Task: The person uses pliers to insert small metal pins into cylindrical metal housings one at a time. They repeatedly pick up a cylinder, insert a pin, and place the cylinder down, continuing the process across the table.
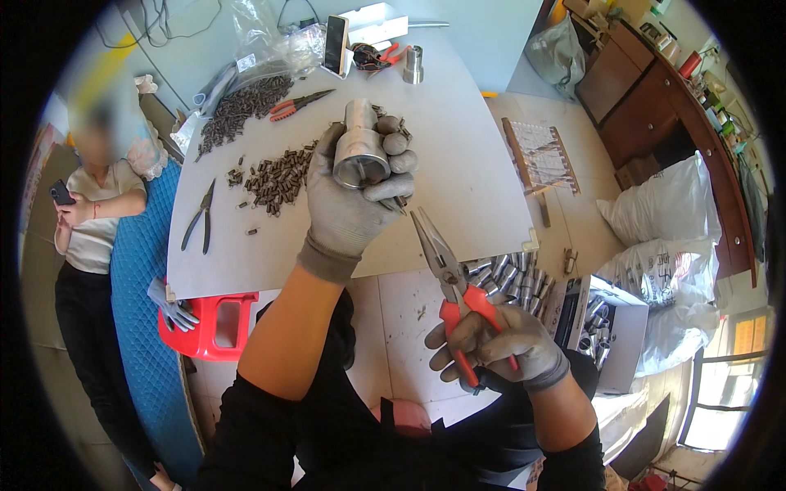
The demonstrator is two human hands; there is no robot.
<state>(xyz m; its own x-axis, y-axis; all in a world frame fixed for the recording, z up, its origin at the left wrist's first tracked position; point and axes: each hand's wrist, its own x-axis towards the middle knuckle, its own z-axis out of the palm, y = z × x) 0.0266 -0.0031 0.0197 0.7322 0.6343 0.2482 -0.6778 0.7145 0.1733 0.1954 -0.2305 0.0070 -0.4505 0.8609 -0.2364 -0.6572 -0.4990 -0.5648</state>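
My left hand [348,217], in a grey glove, is wrapped round a stepped metal sleeve [361,157] above the table. The sleeve's wider open end faces toward me. Several small dark pieces, like springs, stick out by the fingers of that hand. My right hand [520,348], also gloved, grips red-handled long-nose pliers [444,263] below and to the right. The jaws of the pliers are slightly apart and point up toward the sleeve without touching it. On the table, a pile of small dark springs [281,177] lies left of the sleeve.
A larger spring heap [246,113], red-handled pliers [300,105], black pliers [199,217], a phone [335,45] and another metal sleeve [413,65] are on the table [458,147]. Metal sleeves [512,280] lie low at right, near a box [620,327]. A person [94,213] reclines at left.
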